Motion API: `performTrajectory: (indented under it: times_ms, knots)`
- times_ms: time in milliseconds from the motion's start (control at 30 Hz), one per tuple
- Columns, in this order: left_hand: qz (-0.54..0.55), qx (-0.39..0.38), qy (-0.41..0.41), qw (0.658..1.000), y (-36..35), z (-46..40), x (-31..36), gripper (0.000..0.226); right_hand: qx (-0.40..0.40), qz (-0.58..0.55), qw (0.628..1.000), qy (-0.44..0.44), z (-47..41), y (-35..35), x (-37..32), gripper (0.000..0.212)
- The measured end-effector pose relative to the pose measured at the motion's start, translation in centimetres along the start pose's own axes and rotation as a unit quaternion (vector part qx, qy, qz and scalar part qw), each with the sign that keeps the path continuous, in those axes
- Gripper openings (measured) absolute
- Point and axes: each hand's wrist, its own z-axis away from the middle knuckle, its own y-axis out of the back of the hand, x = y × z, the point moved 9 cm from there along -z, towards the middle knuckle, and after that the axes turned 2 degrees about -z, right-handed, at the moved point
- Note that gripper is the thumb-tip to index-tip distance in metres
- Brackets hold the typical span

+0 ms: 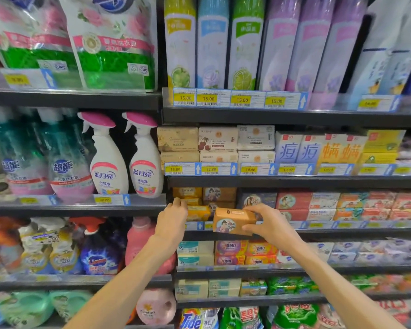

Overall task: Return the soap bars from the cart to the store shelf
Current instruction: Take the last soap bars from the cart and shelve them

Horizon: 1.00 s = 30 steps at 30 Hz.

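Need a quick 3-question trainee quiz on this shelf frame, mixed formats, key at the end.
1. True or false: the right hand holds a brown soap box in front of the shelf.
2. Multiple choice: the left hand is at
A. the spray bottles
B. the yellow soap boxes at the shelf's left end
C. the pink jug
3. Fill in: the held box's front face shows a round picture of a ____.

Key
1. True; the right-hand grip has fingers on top and thumb below.
2. B
3. person
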Motion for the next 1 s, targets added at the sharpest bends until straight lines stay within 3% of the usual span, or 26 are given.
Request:
performTrajectory:
  times_ms: [233,567,733,1000]
  knots:
    - [-0.066,-0.029,-0.022,0.997,0.2,0.0,0.5,0.064,0.012,0.026,0.999,0.019,-0.5,-0.4,-1.3,0.049]
    - [-0.118,-0.048,-0.032,0.991,0.0,-0.2,0.5,0.049,0.046,0.081,0.995,0.045,-1.5,-0.7,-3.6,0.047]
    - [-0.105,-0.027,-0.042,0.993,0.1,0.0,0.4,0.056,0.067,0.16,0.983,0.064,-2.6,-1.6,-5.1,0.05]
    - [-0.109,-0.028,-0.052,0.992,0.2,0.0,0.3,0.045,0.072,0.302,0.948,0.073,-3.9,-3.1,-5.3,0.049]
